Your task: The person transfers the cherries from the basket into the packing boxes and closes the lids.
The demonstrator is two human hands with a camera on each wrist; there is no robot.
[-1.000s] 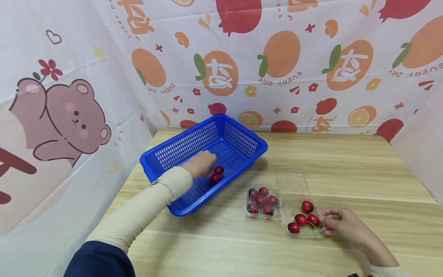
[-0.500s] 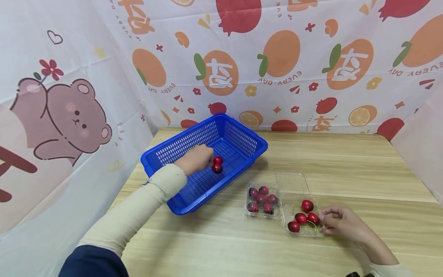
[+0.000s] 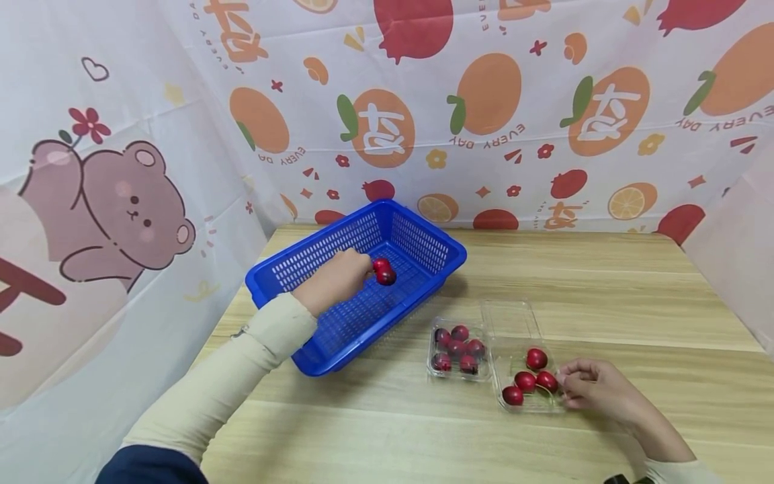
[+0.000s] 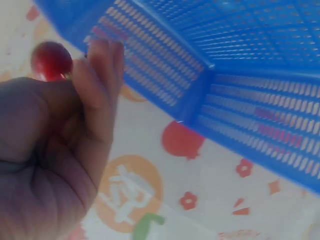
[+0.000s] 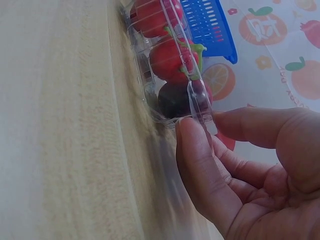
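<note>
Two dark red cherries [image 3: 385,272] hang just beyond the fingertips of my left hand [image 3: 335,281], which pinches them over the blue basket [image 3: 357,344]. Stems are hidden by the fingers. One cherry [image 4: 51,60] shows beside the thumb in the left wrist view. My right hand [image 3: 598,390] pinches the near right edge of a clear plastic box [image 5: 196,107] between thumb and index finger. Several cherries [image 3: 525,382] with green stems lie in this box, and its lid [image 3: 512,319] is folded back onto the table.
Left of the open box stands another clear plastic box [image 3: 432,366] filled with several cherries. Both boxes are on the light wood table [image 3: 387,437], right of the basket. A fruit-printed cloth [image 3: 532,181] hangs behind the table, and a bear-printed cloth [image 3: 130,202] at the left.
My left hand has lifted the two cherries up from low in the basket and away from me. The right hand keeps its place at the box edge.
</note>
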